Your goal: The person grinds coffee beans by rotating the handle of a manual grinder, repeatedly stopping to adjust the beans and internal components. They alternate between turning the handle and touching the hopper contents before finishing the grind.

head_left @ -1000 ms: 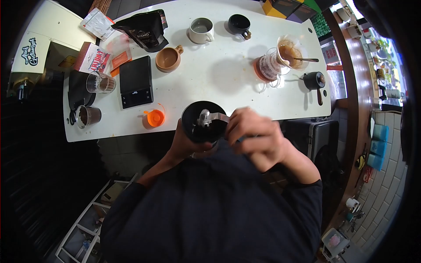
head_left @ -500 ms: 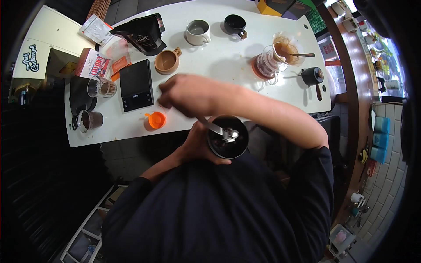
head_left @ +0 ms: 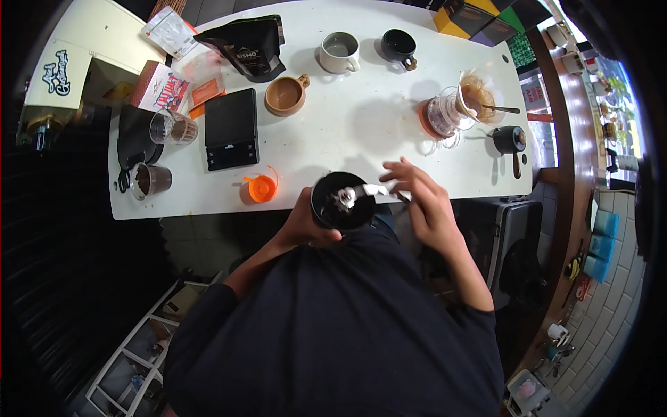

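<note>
A black round hand grinder with a silver crank is held against the body, just past the table's near edge. My left hand is wrapped round its left side. My right hand is at the outer end of the crank, to the right of the grinder; its fingers are partly spread and blurred, and whether they grip the knob cannot be made out. Nearest on the table are an orange cup and a black scale.
On the white table are a brown cup, a grey-white mug, a black cup, a black pouch, a glass server with a filter, a black pot and two plastic cups of grounds.
My right hand and the crank have swung from the grinder's upper left to its right. The grinder has shifted slightly left, and the view has moved a little.
</note>
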Action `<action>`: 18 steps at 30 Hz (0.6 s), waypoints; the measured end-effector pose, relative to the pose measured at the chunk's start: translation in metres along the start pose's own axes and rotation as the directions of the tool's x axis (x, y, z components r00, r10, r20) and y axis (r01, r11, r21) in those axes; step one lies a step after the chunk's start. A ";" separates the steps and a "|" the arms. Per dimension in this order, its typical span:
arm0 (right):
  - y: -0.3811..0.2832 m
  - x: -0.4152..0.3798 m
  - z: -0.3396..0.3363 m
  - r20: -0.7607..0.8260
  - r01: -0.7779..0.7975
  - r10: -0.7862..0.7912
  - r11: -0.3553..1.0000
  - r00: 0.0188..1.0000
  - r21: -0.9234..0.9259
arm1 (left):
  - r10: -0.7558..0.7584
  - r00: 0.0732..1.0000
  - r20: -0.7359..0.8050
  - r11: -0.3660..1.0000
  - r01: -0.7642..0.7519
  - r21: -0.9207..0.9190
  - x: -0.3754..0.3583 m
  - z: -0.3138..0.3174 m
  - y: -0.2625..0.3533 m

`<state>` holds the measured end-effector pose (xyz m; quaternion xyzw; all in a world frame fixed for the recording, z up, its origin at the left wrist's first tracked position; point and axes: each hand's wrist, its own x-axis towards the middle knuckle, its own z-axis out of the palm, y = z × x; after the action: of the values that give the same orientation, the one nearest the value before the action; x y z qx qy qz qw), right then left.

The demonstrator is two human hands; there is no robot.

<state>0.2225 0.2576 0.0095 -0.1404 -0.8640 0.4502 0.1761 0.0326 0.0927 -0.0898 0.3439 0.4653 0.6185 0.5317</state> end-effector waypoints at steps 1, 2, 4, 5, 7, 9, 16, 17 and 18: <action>-0.008 -0.006 -0.004 0.004 0.042 -0.042 0.999 0.999 -0.023 | 0.048 0.997 0.063 0.998 -0.051 0.048 0.003 0.000 0.003; -0.013 -0.013 -0.004 0.008 0.078 -0.078 0.996 0.997 -0.042 | -0.045 0.997 0.061 0.999 0.043 0.027 0.002 -0.001 0.004; -0.022 -0.020 0.001 -0.013 0.102 -0.103 0.992 0.995 -0.068 | -0.070 0.994 0.078 0.997 0.069 0.026 0.004 0.000 0.005; -0.024 -0.021 -0.001 -0.021 0.146 -0.149 0.984 0.989 -0.103 | -0.074 0.994 0.083 0.997 0.072 0.026 0.010 0.001 0.006; -0.035 -0.028 0.004 -0.041 0.133 -0.138 0.984 0.990 -0.115 | 0.003 0.997 0.072 0.999 -0.006 0.042 0.017 0.004 0.006; -0.054 -0.028 0.019 0.047 0.268 -0.276 0.954 0.960 0.135 | -0.064 0.994 0.089 0.889 0.016 0.458 0.027 0.008 0.011; -0.072 0.032 0.039 0.195 0.633 -0.660 0.751 0.725 0.189 | -0.045 0.985 0.169 0.883 -0.039 0.467 0.036 0.033 0.013; -0.078 0.039 0.050 0.244 0.727 -0.760 0.648 0.602 0.227 | -0.073 0.948 0.309 0.791 -0.134 0.597 0.033 0.035 0.014; -0.081 0.049 0.051 0.278 0.714 -0.735 0.673 0.618 0.192 | -0.070 0.948 0.309 0.788 -0.137 0.600 0.032 0.035 0.014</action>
<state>0.1498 0.1952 0.0576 0.3035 -0.8490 0.3843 0.1983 0.0538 0.1311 -0.0674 0.6003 0.5434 0.3801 0.4471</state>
